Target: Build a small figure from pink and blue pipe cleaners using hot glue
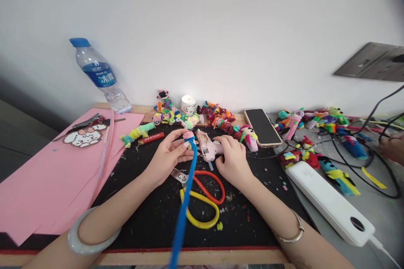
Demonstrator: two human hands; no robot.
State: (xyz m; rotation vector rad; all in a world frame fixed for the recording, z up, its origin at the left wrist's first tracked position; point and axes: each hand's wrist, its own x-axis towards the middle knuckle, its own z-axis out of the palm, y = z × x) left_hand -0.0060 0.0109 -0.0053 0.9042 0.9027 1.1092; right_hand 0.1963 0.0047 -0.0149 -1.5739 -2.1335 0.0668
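My left hand [164,157] pinches a small pipe-cleaner piece [188,135], pink on top with blue wound below. From it a long blue pipe-cleaner strip [184,201] trails down past the mat's front edge. Curled round the handle of a pale pink hot glue gun [208,150] is my right hand [235,162]. The gun lies low over the mat, its nozzle end crusted with glue, close beside the held piece. Below both hands lie scissors [181,176] with one red and one yellow handle, the blue strip crossing over them.
A black mat [142,214] carries scraps. Pink paper [59,176] and a water bottle [97,71] are left. Behind stand pipe-cleaner figures [167,113], a white cup [188,105] and a phone [262,127]. Right are a white power strip [328,201], black cables and another person's hand [391,147].
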